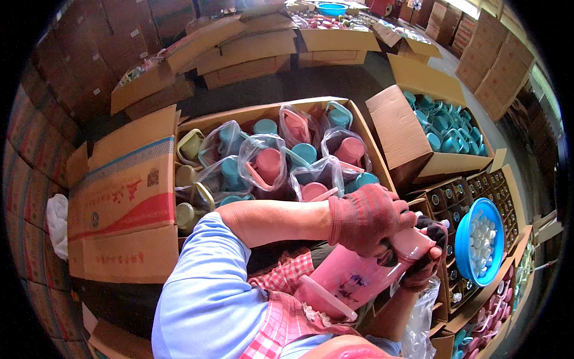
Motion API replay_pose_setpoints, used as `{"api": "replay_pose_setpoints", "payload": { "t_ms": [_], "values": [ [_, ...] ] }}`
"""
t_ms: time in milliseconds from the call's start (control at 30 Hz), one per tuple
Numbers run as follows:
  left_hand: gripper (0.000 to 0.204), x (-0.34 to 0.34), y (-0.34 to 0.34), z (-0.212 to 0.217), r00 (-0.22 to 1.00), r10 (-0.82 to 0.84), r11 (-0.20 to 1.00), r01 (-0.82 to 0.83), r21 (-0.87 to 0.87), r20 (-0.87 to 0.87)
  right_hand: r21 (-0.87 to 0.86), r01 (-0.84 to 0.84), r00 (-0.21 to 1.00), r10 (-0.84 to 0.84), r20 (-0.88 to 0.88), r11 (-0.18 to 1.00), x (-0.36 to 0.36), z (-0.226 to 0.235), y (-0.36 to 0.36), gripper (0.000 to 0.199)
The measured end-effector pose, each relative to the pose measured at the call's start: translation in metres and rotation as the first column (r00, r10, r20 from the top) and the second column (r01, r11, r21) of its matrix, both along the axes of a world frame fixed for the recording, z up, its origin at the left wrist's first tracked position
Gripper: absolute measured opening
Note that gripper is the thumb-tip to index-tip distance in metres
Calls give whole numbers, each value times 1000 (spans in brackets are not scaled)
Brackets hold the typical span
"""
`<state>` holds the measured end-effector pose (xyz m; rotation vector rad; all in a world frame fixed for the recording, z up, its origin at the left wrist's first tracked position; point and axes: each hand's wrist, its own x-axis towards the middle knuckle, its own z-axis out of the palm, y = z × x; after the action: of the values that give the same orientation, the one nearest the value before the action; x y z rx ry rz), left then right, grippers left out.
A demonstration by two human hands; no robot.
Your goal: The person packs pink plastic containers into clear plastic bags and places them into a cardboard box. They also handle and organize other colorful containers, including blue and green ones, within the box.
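A pink thermos flask (353,276) with dark printed patches lies tilted across my lap, its pink handle (327,297) toward me and its top pointing up and right. My left hand (369,220), in a reddish-brown glove, reaches across from the left and closes over the top end. My right hand (428,251), in a dark glove with bare fingertips, wraps the pink cup-shaped lid (411,244) from the far side. Both hands meet at that end, so the fingers partly hide where lid and body join. Clear plastic wrap (420,320) hangs below my right forearm.
Ahead, an open carton (371,128) holds bagged pink, blue and green flasks. At right, a blue basin (459,242) of small whitish pieces rests on a divided carton. Behind it, another carton (412,137) holds teal plastic parts. Stacked cartons (36,197) line the left.
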<state>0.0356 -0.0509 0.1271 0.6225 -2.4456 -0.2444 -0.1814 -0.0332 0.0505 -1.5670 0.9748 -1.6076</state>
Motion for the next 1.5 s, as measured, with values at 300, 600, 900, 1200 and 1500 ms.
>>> {"api": "replay_pose_setpoints", "payload": {
  "t_ms": [300,600,900,1200,1500],
  "values": [
    [59,-10,6,1,975,98,994,-103,18,201,-265,233,913,-304,-272,936,21,27,8,59],
    [58,-4,-2,-7,991,63,994,-72,77,120,-220,199,919,-260,-298,955,14,6,0,44],
    [71,19,-38,-7,948,-220,831,306,465,-230,-354,180,578,-390,-716,918,36,52,1,51],
    [67,9,-40,-49,965,-170,963,206,172,-200,-407,206,554,-449,-701,890,44,41,13,64],
    [62,-14,-53,-62,981,-127,978,149,145,-146,-283,283,741,-396,-542,916,17,15,-9,53]
  ]
}}
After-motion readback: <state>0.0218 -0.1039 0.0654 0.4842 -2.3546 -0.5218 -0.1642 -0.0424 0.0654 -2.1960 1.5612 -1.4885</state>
